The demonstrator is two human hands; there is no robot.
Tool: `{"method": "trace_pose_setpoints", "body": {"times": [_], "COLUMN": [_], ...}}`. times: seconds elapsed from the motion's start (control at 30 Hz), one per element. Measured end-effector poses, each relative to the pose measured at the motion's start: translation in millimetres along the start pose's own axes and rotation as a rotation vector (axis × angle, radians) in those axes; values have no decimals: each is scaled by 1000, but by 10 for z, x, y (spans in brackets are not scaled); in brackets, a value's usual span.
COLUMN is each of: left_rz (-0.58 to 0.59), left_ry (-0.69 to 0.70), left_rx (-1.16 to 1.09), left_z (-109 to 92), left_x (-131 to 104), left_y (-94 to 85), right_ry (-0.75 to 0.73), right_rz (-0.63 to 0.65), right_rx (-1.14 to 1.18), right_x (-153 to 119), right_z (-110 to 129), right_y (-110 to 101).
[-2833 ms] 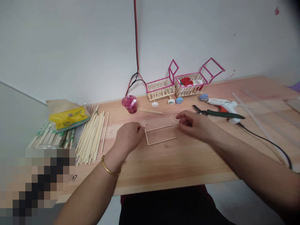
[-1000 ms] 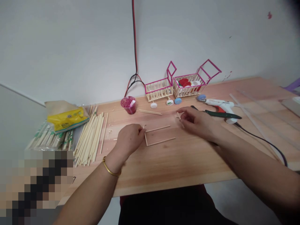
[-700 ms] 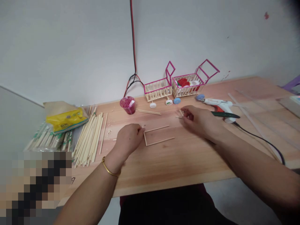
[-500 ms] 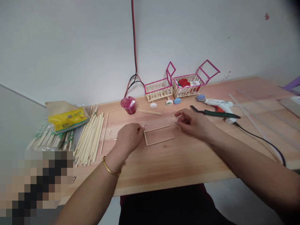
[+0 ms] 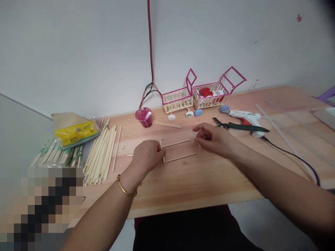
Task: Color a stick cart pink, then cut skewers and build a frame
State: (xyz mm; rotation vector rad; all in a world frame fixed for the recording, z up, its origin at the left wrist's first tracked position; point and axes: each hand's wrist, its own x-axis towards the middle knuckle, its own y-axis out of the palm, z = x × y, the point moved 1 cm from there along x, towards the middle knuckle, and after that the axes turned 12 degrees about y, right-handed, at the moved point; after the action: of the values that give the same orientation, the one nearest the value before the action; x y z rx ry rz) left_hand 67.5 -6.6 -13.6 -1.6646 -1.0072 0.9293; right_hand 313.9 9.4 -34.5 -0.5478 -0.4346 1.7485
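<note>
Two wooden sticks, the far stick (image 5: 176, 143) and the near stick (image 5: 181, 158), lie roughly parallel on the table. A shorter wooden stick (image 5: 161, 144) crosses their left ends. My left hand (image 5: 147, 156) is closed on this short stick, thumb and fingertips over its middle. By the right ends, my right hand (image 5: 212, 138) pinches another short stick (image 5: 199, 144), mostly covered by the fingers. Whether any of the sticks are joined, I cannot tell.
Loose sticks (image 5: 102, 157) and a yellow packet (image 5: 77, 133) sit left. Behind are a pink-stained cup (image 5: 144, 117) and two stick carts, one empty-looking (image 5: 177, 101), one filled (image 5: 210, 94). Green-handled pliers (image 5: 246, 127) and a glue gun (image 5: 244, 115) with its cord lie right.
My left hand has moved slightly toward me and right, from the far corner to the middle of the left short stick. My right hand with its short stick has shifted slightly left.
</note>
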Motion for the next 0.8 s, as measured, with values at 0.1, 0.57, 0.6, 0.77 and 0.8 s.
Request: {"method": "trace_pose_setpoints", "body": {"times": [0.1, 0.57, 0.6, 0.77, 0.8], "left_rz": [24, -414, -411, -473, -499], "left_ry": [-26, 95, 118, 232, 252], "left_rx": [17, -918, -967, -821, -762], "left_z": [-26, 24, 20, 45, 54], "left_x": [-6, 71, 83, 104, 102], "left_y": [-9, 38, 63, 86, 75], "right_ry": [18, -57, -74, -165, -183], "right_rz": [34, 120, 141, 169, 158], "right_rx": [55, 157, 135, 18, 1], "right_x": [-10, -45, -30, 137, 174], "right_z": [-2, 301, 335, 483, 510], "right_y": [26, 157, 182, 296, 319]}}
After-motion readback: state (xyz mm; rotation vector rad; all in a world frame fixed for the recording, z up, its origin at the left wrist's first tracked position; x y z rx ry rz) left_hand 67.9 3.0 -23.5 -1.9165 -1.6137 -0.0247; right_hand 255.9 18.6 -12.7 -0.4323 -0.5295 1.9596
